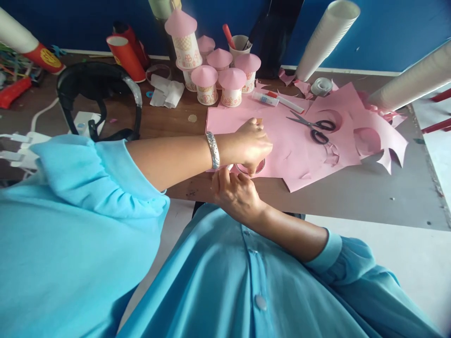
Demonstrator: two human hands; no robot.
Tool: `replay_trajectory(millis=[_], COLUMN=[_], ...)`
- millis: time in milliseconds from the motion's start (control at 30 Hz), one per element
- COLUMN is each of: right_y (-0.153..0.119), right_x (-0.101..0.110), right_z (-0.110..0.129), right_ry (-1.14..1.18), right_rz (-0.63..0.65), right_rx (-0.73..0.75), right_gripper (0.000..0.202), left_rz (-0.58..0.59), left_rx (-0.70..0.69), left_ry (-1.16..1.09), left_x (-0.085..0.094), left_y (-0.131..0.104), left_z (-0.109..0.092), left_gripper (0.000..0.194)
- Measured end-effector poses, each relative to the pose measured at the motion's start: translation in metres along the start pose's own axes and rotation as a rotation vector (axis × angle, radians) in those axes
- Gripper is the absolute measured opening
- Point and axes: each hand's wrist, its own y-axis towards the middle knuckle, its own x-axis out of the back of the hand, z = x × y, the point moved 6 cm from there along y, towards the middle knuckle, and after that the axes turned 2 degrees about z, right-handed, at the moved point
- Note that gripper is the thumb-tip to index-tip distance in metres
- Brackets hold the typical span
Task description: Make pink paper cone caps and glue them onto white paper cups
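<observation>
We see a brown counter (158, 123) across the frame, greyer at right. On it we find a black headset (138, 101) at left, a red cup (128, 58) at upper left, crumpled white paper (169, 92) and cone-roofed paper cups (231, 89) at upper centre, and pink sheets (292, 141) spread right of centre.

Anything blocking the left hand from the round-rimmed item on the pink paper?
Nothing visible: the left hand is over the round-rimmed item, partly hiding it. The right hand is at its near side; the scissors lie farther right.
</observation>
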Motion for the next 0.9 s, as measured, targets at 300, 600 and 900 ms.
replay_trajectory(millis=[300, 600, 900], right_y=[-0.031, -0.056, -0.071], right_x=[0.019, 0.023, 0.029], right_z=[-0.004, -0.018, -0.032], right_ry=[-0.049, 0.048, 0.118], right_rz=[-0.228, -0.239, -0.224], right_rx=[0.058, 0.095, 0.129], right_gripper=[0.022, 0.015, 0.021], left_rz=[-0.043, 0.02, 0.067], left_rx=[0.016, 0.035, 0.052], left_ry=[-0.033, -0.018, -0.027], left_x=[-0.005, -0.005, -0.003], left_y=[0.001, -0.003, -0.004], left_z=[0.004, 0.003, 0.004], left_gripper=[0.038, 0.04, 0.04])
